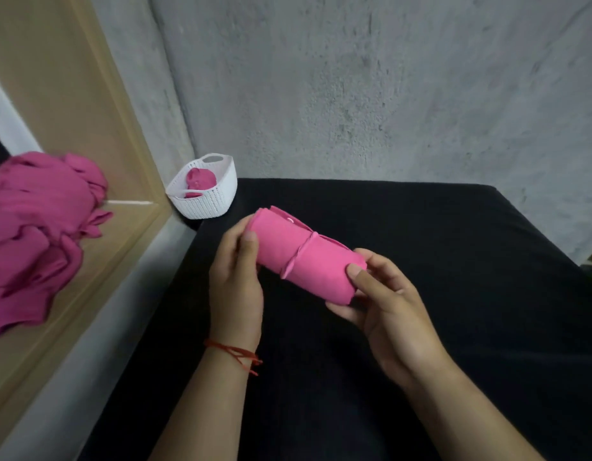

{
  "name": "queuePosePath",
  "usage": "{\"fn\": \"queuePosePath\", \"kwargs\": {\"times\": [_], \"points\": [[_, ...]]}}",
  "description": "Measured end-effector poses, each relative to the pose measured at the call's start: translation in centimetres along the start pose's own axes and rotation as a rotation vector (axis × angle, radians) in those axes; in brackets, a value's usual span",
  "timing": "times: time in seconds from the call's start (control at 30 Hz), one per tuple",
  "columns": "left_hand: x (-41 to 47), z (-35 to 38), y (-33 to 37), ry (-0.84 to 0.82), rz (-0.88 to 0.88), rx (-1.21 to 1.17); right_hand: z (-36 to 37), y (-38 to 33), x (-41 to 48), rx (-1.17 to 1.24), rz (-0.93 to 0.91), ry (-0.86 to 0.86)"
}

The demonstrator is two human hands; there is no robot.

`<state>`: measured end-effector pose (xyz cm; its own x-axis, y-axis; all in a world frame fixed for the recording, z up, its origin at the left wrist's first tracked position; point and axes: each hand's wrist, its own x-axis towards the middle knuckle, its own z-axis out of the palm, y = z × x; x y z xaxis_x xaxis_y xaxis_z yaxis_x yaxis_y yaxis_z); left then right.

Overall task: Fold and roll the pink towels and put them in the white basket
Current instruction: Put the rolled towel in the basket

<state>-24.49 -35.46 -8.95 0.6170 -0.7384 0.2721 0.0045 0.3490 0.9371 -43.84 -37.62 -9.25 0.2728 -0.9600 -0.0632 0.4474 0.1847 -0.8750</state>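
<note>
Two bare forearms reach in from the near edge, the left hand (236, 277), with a red thread (236, 356) at its wrist, curled round the far-left end of a rolled pink towel (304, 257), the right hand (384, 301) pinching its near-right end, thumb on top.

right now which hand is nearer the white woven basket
Left hand: holds the rolled pink towel at the end toward the basket; right hand holds the other end, farther off.

Perhaps two rolls (201, 178) half-hidden inside basket (208, 201)
</note>
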Motion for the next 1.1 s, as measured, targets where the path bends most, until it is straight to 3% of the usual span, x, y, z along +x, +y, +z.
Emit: {"fn": "queuePosePath", "kwargs": {"times": [0.07,0.2,0.37,0.5,0.67,0.8,0.9,1.0,1.1], "points": [[0.6,-1.6,0.2,-0.026,0.077,0.118,2.4,0.1,0.2,-0.002,-0.019,0.01],[2.3,-5.3,1.2,0.09,0.128,0.168,8.6,1.7,1.4,-0.192,-0.067,-0.004],[4.5,-8.7,1.3,0.255,0.152,0.153,14.2,5.3,4.0,-0.428,0.071,-0.114],[6.3,-10.9,1.1,0.343,0.114,0.038,17.0,6.3,4.7,-0.331,0.155,-0.148],[7.9,-12.6,0.0,0.319,0.044,-0.292,20.2,5.9,7.3,0.087,0.406,0.0],[8.1,-13.0,-0.1,0.449,-0.022,-0.356,24.5,5.4,13.6,0.282,0.368,0.098],[8.2,-13.0,0.1,0.486,-0.022,-0.363,27.7,4.5,17.5,0.229,0.31,0.053],[8.4,-12.8,0.1,0.502,-0.051,-0.363,28.8,5.5,18.3,-0.008,0.402,-0.017],[8.4,-12.2,0.2,0.495,-0.067,-0.341,27.8,7.3,17.7,-0.076,0.438,-0.032]]}}
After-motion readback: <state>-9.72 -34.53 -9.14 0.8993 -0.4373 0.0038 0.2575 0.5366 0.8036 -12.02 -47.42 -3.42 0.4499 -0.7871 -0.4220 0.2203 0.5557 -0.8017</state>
